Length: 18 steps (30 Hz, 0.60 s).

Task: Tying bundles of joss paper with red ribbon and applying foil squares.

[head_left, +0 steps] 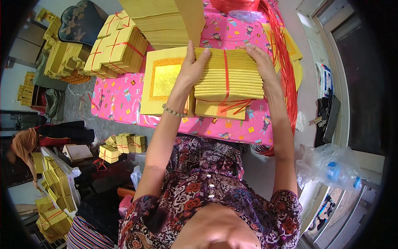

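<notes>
A thick bundle of folded yellow paper [211, 79] lies before me on the table, its folded edges facing up. One red plastic strap [226, 74] runs over its middle, with loose ends at the near side. My left hand [192, 68] grips the bundle's left side, thumb along the edge. On the right side, my right hand [262, 66] is closed around the far corner, fingers bent over it. Yellow paper also shows beneath the bundle's near edge. Left of it lies a yellow sheet stack with a gold square [166, 79], partly behind my left wrist.
The table has a pink patterned cover [132, 106]. A tall yellow paper stack [166, 20] stands at the far side, with strapped bundles [118, 45] to its left. Long red straps [286, 83] hang along the right edge. More bundles [124, 143] sit low at left.
</notes>
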Tool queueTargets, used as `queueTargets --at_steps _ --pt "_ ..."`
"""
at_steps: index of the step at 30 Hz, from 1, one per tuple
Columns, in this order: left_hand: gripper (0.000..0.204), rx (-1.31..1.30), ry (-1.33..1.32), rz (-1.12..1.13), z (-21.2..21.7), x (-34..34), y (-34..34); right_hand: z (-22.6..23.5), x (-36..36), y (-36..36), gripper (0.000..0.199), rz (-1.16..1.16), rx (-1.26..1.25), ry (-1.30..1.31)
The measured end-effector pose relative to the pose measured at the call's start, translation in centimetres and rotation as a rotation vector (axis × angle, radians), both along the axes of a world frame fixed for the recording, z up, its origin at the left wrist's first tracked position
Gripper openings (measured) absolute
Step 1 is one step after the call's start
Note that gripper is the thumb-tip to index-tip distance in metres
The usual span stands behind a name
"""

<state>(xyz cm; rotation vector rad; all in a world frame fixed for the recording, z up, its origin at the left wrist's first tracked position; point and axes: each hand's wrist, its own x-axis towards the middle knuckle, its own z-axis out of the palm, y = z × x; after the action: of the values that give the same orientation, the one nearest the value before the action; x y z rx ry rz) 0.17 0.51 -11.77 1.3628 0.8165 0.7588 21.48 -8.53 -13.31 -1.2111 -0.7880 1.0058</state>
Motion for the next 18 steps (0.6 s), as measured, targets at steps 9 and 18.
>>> queueTargets --at_steps 9,18 --pt "0.047 -0.088 -0.027 -0.087 -0.3 -0.2 -0.1 -0.2 0.6 -0.1 0.026 0.008 -0.059 0.086" --pt "0.051 -0.157 -0.058 -0.053 0.8 0.0 -0.6 -0.7 0.7 0.5 0.027 0.001 -0.054 0.178"
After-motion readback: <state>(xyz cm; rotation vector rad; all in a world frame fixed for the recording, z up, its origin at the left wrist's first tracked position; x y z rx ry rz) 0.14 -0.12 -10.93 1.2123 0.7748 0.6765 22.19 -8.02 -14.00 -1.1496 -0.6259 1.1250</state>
